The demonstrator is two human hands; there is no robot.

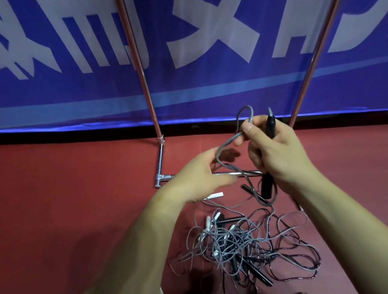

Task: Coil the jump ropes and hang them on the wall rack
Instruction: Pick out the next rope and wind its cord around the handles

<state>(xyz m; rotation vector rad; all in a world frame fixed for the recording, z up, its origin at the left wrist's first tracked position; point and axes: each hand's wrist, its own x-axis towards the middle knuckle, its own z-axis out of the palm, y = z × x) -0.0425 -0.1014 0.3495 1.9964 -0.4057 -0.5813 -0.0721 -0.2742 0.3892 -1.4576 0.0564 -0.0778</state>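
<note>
Above rope pile (pixel 243 244): right fingers (pixel 249 128) grip handle (pixel 267 185), pinch cord (pixel 227 143); left fingers (pixel 205 163) relaxed, seemingly empty.

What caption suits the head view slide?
Right hand grips a black handle and pinches a grey rope loop; left hand reaches toward it above tangled ropes.

Pretty sure this is a sports hall or gym

You've got a dark red sports floor (pixel 43 212), a big blue fabric banner with huge white characters (pixel 202 80) behind a shiny chrome tube rack (pixel 142 78), and a tangled pile of grey and black jump ropes (pixel 243 244) on the ground.
</note>
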